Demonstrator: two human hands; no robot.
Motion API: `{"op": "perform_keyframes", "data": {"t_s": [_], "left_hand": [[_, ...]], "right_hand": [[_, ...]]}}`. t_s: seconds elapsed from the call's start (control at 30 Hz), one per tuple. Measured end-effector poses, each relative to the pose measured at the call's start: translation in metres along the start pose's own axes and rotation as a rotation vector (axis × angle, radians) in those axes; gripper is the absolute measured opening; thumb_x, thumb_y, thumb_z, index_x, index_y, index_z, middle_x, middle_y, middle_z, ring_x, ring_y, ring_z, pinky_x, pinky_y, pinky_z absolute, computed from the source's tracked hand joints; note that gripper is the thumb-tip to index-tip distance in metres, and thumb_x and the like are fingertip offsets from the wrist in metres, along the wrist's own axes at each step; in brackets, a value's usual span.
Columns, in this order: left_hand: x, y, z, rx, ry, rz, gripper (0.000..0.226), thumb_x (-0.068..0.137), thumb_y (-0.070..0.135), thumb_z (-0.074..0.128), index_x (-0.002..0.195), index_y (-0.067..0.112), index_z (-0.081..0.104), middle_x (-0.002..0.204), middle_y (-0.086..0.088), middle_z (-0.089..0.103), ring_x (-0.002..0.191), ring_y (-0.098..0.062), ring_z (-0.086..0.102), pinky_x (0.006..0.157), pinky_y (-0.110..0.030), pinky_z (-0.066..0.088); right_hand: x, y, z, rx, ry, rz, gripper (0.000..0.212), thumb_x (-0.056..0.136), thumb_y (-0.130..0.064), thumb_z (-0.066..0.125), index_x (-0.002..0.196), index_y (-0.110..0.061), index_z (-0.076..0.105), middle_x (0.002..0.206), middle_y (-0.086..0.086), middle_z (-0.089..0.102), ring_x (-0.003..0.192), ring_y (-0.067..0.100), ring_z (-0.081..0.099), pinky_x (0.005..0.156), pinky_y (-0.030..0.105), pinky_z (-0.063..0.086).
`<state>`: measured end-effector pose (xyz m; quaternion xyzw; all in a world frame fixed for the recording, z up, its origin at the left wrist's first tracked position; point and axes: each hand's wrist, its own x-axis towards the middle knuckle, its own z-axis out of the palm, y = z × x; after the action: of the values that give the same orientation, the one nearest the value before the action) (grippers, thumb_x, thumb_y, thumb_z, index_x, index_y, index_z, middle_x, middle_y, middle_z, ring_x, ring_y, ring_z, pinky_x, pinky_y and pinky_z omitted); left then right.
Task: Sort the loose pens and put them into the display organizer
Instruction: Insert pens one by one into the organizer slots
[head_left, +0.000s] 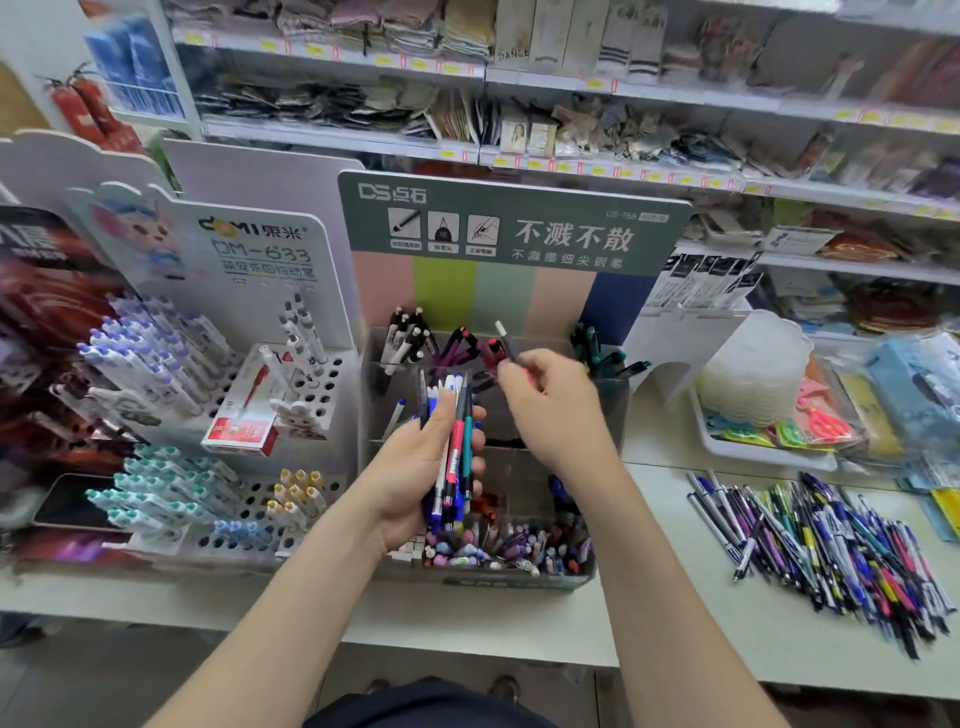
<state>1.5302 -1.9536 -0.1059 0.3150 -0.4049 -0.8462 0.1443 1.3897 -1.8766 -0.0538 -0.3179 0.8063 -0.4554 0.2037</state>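
Note:
My left hand (415, 467) grips a bundle of pens (454, 452), blue, red and teal, held upright over the clear display organizer (610, 410). My right hand (550, 400) pinches a single pen with a white cap (506, 343), tilted up and left above the organizer's back compartments. Those compartments hold white, purple, red and dark green pens. The front section is full of pens standing cap up. A loose pile of pens (826, 545) lies on the counter to the right.
A white DOMI pen stand (260, 322) with blue and teal pens stands to the left, a red box (244, 415) on it. A white tray (763, 452) with plastic items sits at the right. Stocked shelves rise behind the counter (467, 618).

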Motion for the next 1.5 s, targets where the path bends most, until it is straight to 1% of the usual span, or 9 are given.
{"op": "perform_keyframes", "data": {"t_s": [0.17, 0.3, 0.4, 0.53, 0.7, 0.8, 1.1, 1.33, 1.5], "left_hand": [[0.001, -0.001, -0.001, 0.008, 0.058, 0.000, 0.066, 0.104, 0.062, 0.048, 0.124, 0.006, 0.075, 0.108, -0.021, 0.077, 0.087, -0.029, 0.076, 0.067, -0.038, 0.060], [0.000, 0.000, -0.004, 0.104, 0.124, 0.030, 0.051, 0.108, 0.053, 0.052, 0.123, 0.010, 0.074, 0.112, -0.021, 0.078, 0.103, -0.035, 0.077, 0.087, -0.051, 0.061], [-0.001, -0.001, 0.002, 0.191, 0.205, 0.067, 0.038, 0.107, 0.044, 0.059, 0.107, 0.008, 0.072, 0.096, -0.018, 0.078, 0.088, -0.034, 0.077, 0.079, -0.047, 0.060], [-0.002, 0.004, 0.010, 0.203, 0.197, 0.128, 0.037, 0.106, 0.039, 0.064, 0.096, 0.004, 0.070, 0.083, -0.019, 0.068, 0.076, -0.034, 0.068, 0.070, -0.046, 0.057], [0.002, 0.012, 0.014, 0.176, 0.224, 0.180, 0.034, 0.106, 0.039, 0.063, 0.102, 0.005, 0.068, 0.075, -0.008, 0.073, 0.071, -0.026, 0.069, 0.069, -0.043, 0.058], [0.006, 0.016, 0.016, 0.173, 0.228, 0.188, 0.034, 0.106, 0.039, 0.062, 0.102, 0.005, 0.068, 0.075, -0.004, 0.073, 0.071, -0.023, 0.070, 0.070, -0.043, 0.058], [0.018, 0.026, 0.025, 0.160, 0.236, 0.221, 0.031, 0.108, 0.038, 0.059, 0.110, 0.008, 0.068, 0.088, -0.006, 0.077, 0.074, -0.022, 0.071, 0.068, -0.040, 0.058], [0.024, 0.034, 0.031, 0.104, 0.281, 0.253, 0.034, 0.108, 0.040, 0.060, 0.117, 0.009, 0.068, 0.098, -0.008, 0.077, 0.073, -0.019, 0.071, 0.065, -0.037, 0.059], [0.021, 0.035, 0.030, 0.080, 0.300, 0.283, 0.037, 0.108, 0.040, 0.058, 0.117, 0.006, 0.069, 0.096, -0.010, 0.079, 0.071, -0.018, 0.070, 0.064, -0.034, 0.062]], "right_hand": [[-0.031, 0.013, 0.032, 0.138, -0.157, 0.098, 0.024, 0.088, -0.045, 0.075, 0.106, -0.031, 0.066, 0.079, -0.004, 0.072, 0.070, 0.013, 0.071, 0.075, 0.044, 0.065], [-0.038, 0.020, 0.032, 0.019, -0.162, 0.011, 0.016, 0.099, -0.038, 0.069, 0.112, -0.030, 0.067, 0.087, -0.005, 0.072, 0.068, 0.006, 0.065, 0.063, 0.021, 0.052], [-0.039, 0.019, 0.032, -0.082, -0.163, -0.028, 0.011, 0.105, -0.026, 0.056, 0.107, -0.023, 0.067, 0.084, -0.002, 0.071, 0.063, 0.011, 0.060, 0.053, 0.021, 0.047], [-0.044, 0.019, 0.039, -0.172, -0.013, -0.119, 0.018, 0.108, -0.022, 0.045, 0.092, -0.019, 0.054, 0.080, 0.002, 0.061, 0.067, 0.021, 0.054, 0.060, 0.037, 0.038], [-0.025, 0.013, 0.013, -0.140, 0.190, -0.200, 0.029, 0.112, -0.024, 0.041, 0.139, -0.016, 0.051, 0.098, 0.006, 0.069, 0.087, 0.023, 0.062, 0.075, 0.038, 0.042], [-0.005, 0.005, -0.006, -0.231, 0.228, -0.197, 0.021, 0.111, -0.023, 0.046, 0.128, -0.011, 0.043, 0.095, 0.008, 0.063, 0.084, 0.030, 0.060, 0.069, 0.038, 0.037], [0.074, -0.008, -0.007, -0.708, -0.073, -0.257, 0.017, 0.096, -0.021, 0.064, 0.106, -0.012, 0.074, 0.102, 0.015, 0.065, 0.093, 0.039, 0.063, 0.073, 0.037, 0.050], [0.087, -0.009, -0.005, -0.556, 0.063, -0.269, 0.027, 0.092, -0.034, 0.072, 0.108, -0.012, 0.073, 0.100, 0.011, 0.073, 0.092, 0.035, 0.069, 0.083, 0.046, 0.061], [0.066, 0.002, 0.004, -0.468, -0.042, -0.372, 0.035, 0.101, -0.027, 0.063, 0.132, -0.012, 0.066, 0.118, 0.014, 0.072, 0.108, 0.033, 0.066, 0.092, 0.042, 0.055]]}}
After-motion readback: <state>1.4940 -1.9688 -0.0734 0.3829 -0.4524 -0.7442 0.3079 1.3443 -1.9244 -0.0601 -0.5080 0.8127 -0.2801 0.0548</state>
